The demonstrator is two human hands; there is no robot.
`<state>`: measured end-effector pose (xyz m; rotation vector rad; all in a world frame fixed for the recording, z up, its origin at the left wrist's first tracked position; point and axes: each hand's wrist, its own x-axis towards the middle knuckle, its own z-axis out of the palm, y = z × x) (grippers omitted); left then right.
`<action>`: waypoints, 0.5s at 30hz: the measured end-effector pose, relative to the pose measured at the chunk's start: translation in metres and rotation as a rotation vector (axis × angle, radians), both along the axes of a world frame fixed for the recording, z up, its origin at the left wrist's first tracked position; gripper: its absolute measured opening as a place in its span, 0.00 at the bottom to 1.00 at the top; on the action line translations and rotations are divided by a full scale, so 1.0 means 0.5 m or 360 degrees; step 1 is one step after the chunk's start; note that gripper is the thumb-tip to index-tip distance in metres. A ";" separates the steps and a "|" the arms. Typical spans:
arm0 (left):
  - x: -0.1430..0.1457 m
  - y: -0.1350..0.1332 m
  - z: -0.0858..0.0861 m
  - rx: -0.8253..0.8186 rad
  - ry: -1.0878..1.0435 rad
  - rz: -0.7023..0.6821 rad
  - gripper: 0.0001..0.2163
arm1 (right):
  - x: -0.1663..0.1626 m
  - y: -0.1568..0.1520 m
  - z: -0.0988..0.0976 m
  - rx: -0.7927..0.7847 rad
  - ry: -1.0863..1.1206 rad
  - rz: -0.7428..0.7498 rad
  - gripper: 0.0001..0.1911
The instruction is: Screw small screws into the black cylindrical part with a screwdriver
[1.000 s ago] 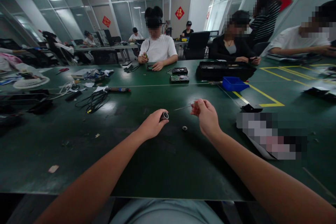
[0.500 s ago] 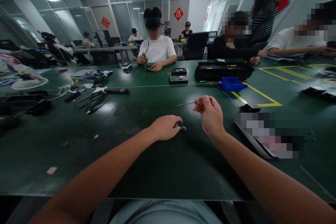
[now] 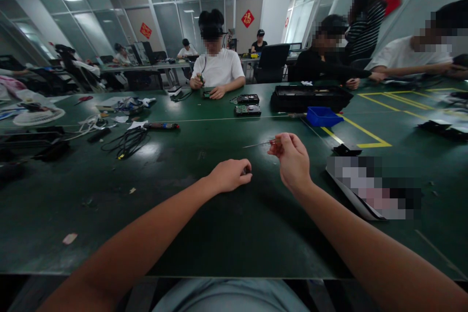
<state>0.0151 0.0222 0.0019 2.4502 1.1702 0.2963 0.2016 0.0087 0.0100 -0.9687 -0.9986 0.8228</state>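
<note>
My left hand (image 3: 229,176) hovers low over the green table (image 3: 204,224), its fingers curled and pinched on a small dark round part (image 3: 247,171) that barely shows at the fingertips. To its right, held higher, my right hand (image 3: 292,160) is closed on a thin screwdriver (image 3: 260,144) whose metal shaft points left. The two hands are a short gap apart.
A pixelated flat object (image 3: 369,187) lies right of my right hand. Farther back are a blue bin (image 3: 322,116), a black tray (image 3: 310,98), hard drives (image 3: 249,105), and black cables (image 3: 127,142) on the left. Other people sit along the far and right edges.
My left hand, which held a small dark cylinder, moved right and down to a small round part on the table and closed over it. My right hand with the screwdriver barely moved.
</note>
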 end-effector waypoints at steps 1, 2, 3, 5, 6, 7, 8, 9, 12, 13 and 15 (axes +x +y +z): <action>-0.015 0.007 0.001 -0.0047 -0.0120 0.0051 0.12 | 0.001 -0.001 0.000 -0.0003 0.0004 0.0012 0.12; -0.031 0.014 0.001 -0.0096 -0.0243 0.0100 0.12 | 0.002 -0.001 0.000 -0.0009 0.0011 0.0024 0.12; -0.048 0.022 0.002 -0.0160 -0.0369 0.0150 0.12 | 0.002 -0.001 -0.001 -0.0014 0.0022 0.0031 0.11; -0.086 0.039 0.006 -0.0332 -0.0635 0.0291 0.12 | 0.003 0.000 -0.002 -0.0019 0.0037 0.0047 0.11; -0.108 0.046 0.009 -0.0425 -0.0788 0.0391 0.11 | 0.002 0.001 -0.004 -0.0019 0.0038 0.0043 0.11; -0.131 0.052 0.013 -0.0511 -0.0950 0.0498 0.10 | 0.002 0.003 -0.005 -0.0021 0.0031 0.0039 0.11; -0.155 0.057 0.018 -0.0575 -0.1118 0.0609 0.10 | 0.001 0.004 -0.006 -0.0023 0.0021 0.0030 0.12; -0.181 0.060 0.024 -0.0612 -0.1279 0.0713 0.11 | 0.001 0.005 -0.008 -0.0024 0.0012 0.0021 0.12; -0.266 0.059 0.048 -0.0628 -0.1646 0.0946 0.12 | 0.000 0.006 -0.011 -0.0028 -0.0004 0.0015 0.13; -0.296 0.055 0.057 -0.0625 -0.1740 0.1013 0.10 | 0.000 0.007 -0.011 -0.0029 -0.0010 0.0015 0.13; -0.357 0.044 0.075 -0.0608 -0.1864 0.1178 0.07 | 0.001 0.006 -0.011 -0.0033 -0.0021 0.0017 0.13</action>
